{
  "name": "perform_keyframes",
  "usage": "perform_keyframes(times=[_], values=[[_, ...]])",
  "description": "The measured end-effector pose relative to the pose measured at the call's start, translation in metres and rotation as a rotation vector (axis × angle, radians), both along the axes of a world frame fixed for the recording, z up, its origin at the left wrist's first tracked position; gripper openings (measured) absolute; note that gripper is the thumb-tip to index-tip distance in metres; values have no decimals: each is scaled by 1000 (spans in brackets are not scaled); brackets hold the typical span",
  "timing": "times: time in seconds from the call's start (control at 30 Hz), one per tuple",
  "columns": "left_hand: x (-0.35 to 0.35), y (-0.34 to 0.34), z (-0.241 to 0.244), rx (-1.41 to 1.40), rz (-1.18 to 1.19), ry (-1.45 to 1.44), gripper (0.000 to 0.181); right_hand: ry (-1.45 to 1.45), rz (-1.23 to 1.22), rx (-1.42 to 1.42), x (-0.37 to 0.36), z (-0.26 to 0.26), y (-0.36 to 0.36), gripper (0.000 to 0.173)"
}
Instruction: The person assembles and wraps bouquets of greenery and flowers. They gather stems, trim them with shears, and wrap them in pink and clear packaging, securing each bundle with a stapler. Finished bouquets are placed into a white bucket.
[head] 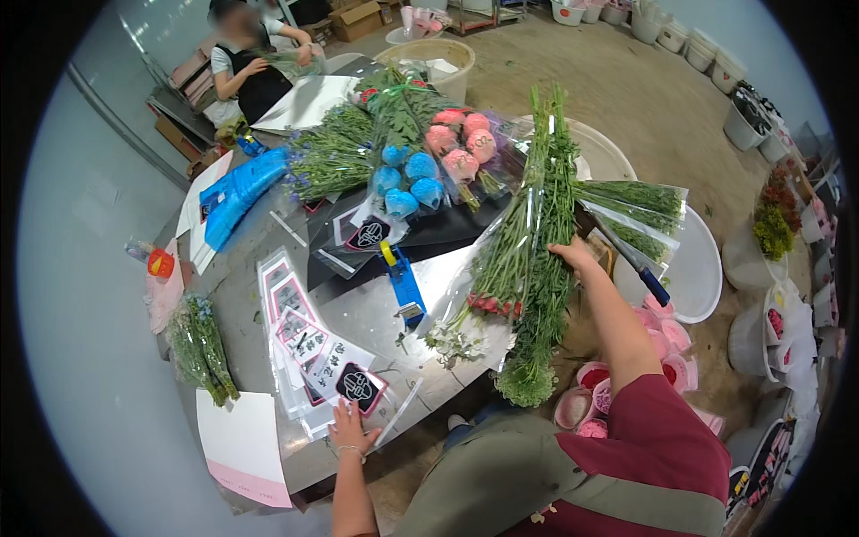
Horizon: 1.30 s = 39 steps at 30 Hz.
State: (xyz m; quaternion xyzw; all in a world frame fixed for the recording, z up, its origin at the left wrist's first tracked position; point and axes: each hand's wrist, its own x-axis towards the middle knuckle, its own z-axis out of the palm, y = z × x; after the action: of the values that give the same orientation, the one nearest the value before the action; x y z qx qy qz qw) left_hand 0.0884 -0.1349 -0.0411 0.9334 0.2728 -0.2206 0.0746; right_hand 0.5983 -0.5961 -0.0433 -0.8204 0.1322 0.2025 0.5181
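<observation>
My left hand (351,427) rests with spread fingers on the lower edge of a fanned stack of printed clear plastic flower sleeves (322,349). My right hand (572,256) is on the long green stems (554,221) at the table's right edge; the fingers are partly hidden, so whether they grip is unclear. Beside those stems lies a sleeved bunch with red and white flowers (463,339). A blue tape dispenser (405,285) stands between the sleeves and this bunch. Blue wrapped flowers (409,180) and pink wrapped flowers (463,144) lie further back.
The metal table (248,295) also holds a blue plastic bundle (245,198), a small sleeved bunch (201,349) and white sheets (238,443). A blue-handled cutter (631,258) projects past the right edge, above white tubs (701,268). Pink-wrapped flowers (594,403) stand on the floor. A person (245,60) works across the table.
</observation>
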Motion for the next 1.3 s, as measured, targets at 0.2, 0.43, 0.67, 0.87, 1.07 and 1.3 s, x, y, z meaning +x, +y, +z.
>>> perform_keyframes(times=[0.2,0.43,0.67,0.87,1.07,1.3], values=[[12,12,7,12,74,10,95,116,-58,314,-2,58,-78,85],[17,11,10,-29,256,-1,89,280,64,276,-2,79,-102,96],[31,-12,38,63,227,-58,88,133,126,233,5,48,-44,110],[36,-19,44,95,180,-305,87,127,-12,242,4,19,-23,111],[146,-97,89,-64,-220,-632,65,-141,-61,495,0,42,-20,94],[338,-266,101,-146,-633,-390,64,-90,-212,502,7,69,-37,85]])
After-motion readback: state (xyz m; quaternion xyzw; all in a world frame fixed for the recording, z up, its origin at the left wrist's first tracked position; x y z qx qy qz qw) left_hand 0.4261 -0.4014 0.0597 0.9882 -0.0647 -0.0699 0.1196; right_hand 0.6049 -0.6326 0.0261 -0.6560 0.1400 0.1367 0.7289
